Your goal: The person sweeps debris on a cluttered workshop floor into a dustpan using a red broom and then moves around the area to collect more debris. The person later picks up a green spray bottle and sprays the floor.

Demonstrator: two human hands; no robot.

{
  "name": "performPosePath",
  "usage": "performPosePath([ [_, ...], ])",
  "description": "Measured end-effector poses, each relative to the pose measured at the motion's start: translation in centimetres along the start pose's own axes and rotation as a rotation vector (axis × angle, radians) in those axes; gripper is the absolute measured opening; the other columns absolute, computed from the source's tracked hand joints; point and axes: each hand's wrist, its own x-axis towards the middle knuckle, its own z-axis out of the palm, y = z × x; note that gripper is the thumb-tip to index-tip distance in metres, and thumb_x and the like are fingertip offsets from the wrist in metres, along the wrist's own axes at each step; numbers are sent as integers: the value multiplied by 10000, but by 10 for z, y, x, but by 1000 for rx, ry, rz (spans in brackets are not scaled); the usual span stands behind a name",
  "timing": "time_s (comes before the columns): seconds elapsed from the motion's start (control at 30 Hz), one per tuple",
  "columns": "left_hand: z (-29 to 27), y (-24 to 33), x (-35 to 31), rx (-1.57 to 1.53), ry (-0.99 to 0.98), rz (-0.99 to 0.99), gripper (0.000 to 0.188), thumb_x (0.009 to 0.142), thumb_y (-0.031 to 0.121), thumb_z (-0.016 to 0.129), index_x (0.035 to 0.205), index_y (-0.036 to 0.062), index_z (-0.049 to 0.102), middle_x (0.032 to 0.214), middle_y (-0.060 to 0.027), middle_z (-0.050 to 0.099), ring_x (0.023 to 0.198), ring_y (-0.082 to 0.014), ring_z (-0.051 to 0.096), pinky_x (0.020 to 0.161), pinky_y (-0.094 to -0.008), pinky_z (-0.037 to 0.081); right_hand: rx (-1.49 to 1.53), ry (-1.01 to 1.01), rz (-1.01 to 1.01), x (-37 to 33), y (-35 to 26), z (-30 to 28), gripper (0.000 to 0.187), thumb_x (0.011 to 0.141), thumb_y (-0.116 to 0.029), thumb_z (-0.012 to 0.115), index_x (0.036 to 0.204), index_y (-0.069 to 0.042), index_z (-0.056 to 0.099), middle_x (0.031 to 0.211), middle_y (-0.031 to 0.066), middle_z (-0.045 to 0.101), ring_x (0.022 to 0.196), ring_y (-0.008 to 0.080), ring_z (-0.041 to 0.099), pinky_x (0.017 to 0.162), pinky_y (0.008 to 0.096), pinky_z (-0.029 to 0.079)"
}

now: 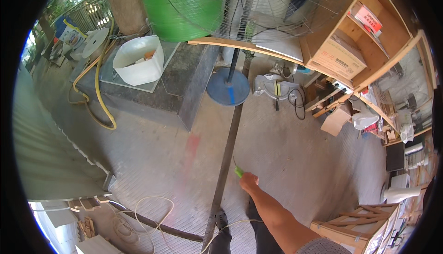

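My right hand [249, 180] is stretched out in front of me, low over the concrete floor. Its fingers are wrapped round the bright green handle of a small hand tool [238, 172]. A short, thin metal end sticks out past the handle, pointing away from me; it is too small to tell its kind. My right forearm comes up from the lower edge. Nothing of my left hand shows.
A fan on a round base [228, 88] stands ahead, with a grey machine [276, 87] on the floor beside it. Wooden shelves [339, 34] rise at right. A white bin [138, 62] sits on a dark slab; a yellow hose [98, 87] and pale cable [154, 197] lie left.
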Motion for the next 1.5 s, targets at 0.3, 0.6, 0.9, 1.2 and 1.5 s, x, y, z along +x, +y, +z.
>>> performPosePath([
  [0.3,8,124,58,-218,63,-218,695,844,418,579,1339,-15,354,1258,-257,463,1131,-423,467,945,-511,387,-38,-63,31,186,-17,-39,264,808,-188,542,985,-49,680,1023,176,662,979,325,641,802,429,524],
  [0.6,24,212,79,-273,-32,-496,756,835,429,583,1376,-23,309,1330,-257,403,1208,-421,396,1018,-505,317,-81,281,128,395,24,-126,208,826,-202,542,884,-60,684,910,172,682,875,329,668,757,427,523],
  [0.9,22,266,100,-291,-130,-602,754,849,440,552,1389,-15,289,1354,-262,377,1227,-426,374,1029,-511,304,-70,316,86,508,20,-225,268,798,-238,567,963,-64,687,1011,174,667,972,334,639,810,429,505],
  [1.2,39,281,105,-265,-167,-615,754,852,462,538,1382,-19,300,1349,-266,387,1222,-428,379,1023,-517,309,-93,330,141,537,35,-226,266,798,-242,573,956,-62,690,1007,164,671,964,329,643,784,428,510],
  [1.5,34,287,102,-263,-218,-654,771,866,461,516,1407,-19,249,1353,-277,380,1226,-436,372,1039,-525,275,-169,186,-339,508,-7,-220,278,815,-263,588,967,-37,642,932,178,669,911,352,647,783,457,509],
])
